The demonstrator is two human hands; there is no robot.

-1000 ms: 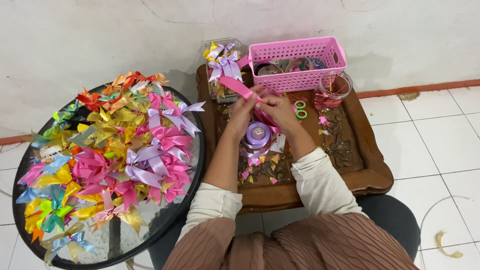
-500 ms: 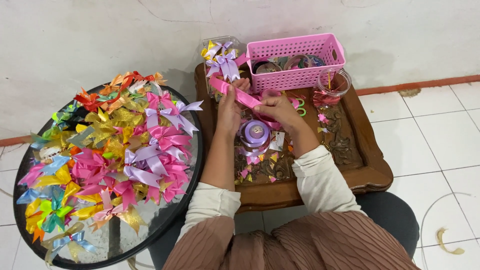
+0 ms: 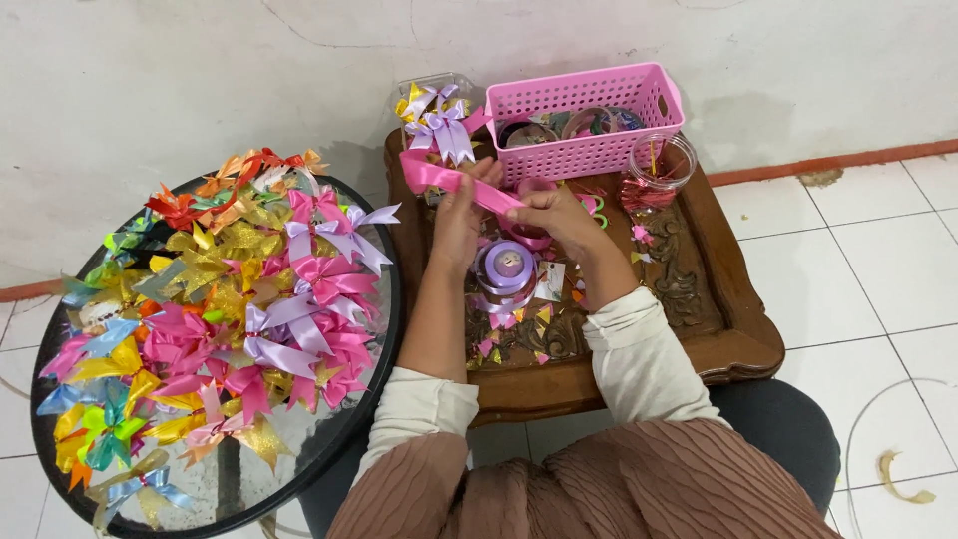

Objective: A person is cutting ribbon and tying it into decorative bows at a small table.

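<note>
Pink ribbon taut between left hand and right hand.

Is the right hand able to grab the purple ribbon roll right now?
Probably not yet: the right hand and left hand both hold the pink ribbon. The purple ribbon roll lies uncovered just below.

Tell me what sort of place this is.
Probably a home craft corner for making ribbon bows. Both hands, left hand and right hand, hold a pink satin ribbon strip over a carved dark wooden low table, beside a round black tray heaped with colourful finished ribbon bows.
</note>
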